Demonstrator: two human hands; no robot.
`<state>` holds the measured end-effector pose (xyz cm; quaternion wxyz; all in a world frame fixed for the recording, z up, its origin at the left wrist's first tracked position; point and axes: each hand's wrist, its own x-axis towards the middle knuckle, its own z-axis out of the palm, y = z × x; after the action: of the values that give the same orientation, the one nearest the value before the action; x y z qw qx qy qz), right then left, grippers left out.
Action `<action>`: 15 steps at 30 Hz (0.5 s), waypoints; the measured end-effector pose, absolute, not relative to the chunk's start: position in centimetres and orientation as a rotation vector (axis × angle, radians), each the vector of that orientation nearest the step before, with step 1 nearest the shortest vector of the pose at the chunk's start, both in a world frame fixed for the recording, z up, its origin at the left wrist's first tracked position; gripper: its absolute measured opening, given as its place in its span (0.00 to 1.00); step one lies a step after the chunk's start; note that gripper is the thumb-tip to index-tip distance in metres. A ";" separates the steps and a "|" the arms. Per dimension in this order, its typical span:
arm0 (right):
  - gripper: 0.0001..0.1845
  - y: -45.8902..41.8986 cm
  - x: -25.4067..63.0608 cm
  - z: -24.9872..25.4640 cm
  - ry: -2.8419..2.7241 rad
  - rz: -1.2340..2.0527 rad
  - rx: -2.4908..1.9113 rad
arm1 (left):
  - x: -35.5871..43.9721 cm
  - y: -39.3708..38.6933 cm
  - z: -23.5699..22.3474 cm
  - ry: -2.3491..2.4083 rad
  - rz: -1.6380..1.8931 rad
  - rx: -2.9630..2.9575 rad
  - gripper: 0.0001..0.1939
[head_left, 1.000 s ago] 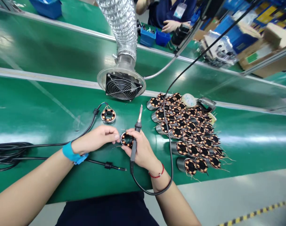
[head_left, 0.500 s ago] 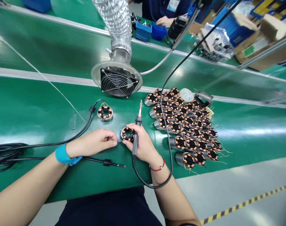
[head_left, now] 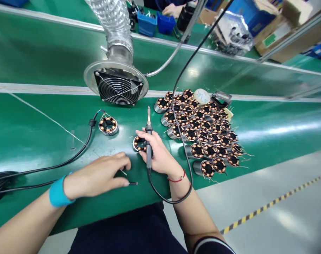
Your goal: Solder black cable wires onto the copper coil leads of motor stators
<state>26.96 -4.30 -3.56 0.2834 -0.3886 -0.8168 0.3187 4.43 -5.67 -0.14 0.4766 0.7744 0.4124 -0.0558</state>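
My right hand [head_left: 160, 152] is closed around a soldering iron [head_left: 149, 144], its tip pointing away from me. The same hand's fingers rest on a small wound motor stator [head_left: 138, 144], partly hidden behind them. My left hand [head_left: 103, 174] is over the table with thumb and forefinger apart, at the end of a black cable [head_left: 133, 183]. A small pale sliver [head_left: 123, 172] shows by its fingers; I cannot tell what it is. Farther off, another stator [head_left: 108, 126] stands with a black cable joined to its wires.
Several stators [head_left: 194, 123] stand in rows at the right. A fume extractor fan [head_left: 119, 90] hangs at the back. The iron's cord [head_left: 186, 155] loops past my right forearm. Coiled black cable [head_left: 1, 185] lies at left. Across the divider are blue bins [head_left: 147, 24] and a co-worker's hand [head_left: 172, 10].
My left hand has let go of the stator's wire and moved toward me to the loose cable end, its fingers spreading. My right hand keeps the iron and stator. The view has shifted.
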 end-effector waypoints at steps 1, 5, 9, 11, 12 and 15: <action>0.36 -4.3 27.1 -3.5 -2.189 0.858 -1.016 | 4.5 -6.2 -0.1 0.985 -0.235 2.010 0.10; 0.40 -4.2 27.3 -3.8 -2.145 0.843 -1.008 | 5.2 -7.0 -0.5 0.924 -0.334 2.208 0.06; 0.31 -4.4 27.1 -4.1 -2.040 0.730 -1.033 | 4.9 -5.7 -0.2 1.071 0.002 2.035 0.11; 0.26 -4.7 26.7 -3.8 -1.952 0.683 -1.020 | 4.4 -5.1 0.4 1.136 0.227 1.836 0.12; 0.24 -4.9 26.3 -3.5 -1.894 0.675 -1.015 | 4.1 -5.0 0.7 1.148 0.307 1.735 0.13; 0.23 -6.0 24.9 -2.5 -1.692 0.772 -0.955 | 3.7 -5.0 1.5 1.131 0.393 1.533 0.13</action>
<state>24.91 -6.00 -2.49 0.5015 -0.3951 -0.7003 0.3193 3.68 -4.98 1.45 0.5630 0.6514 0.4805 0.1667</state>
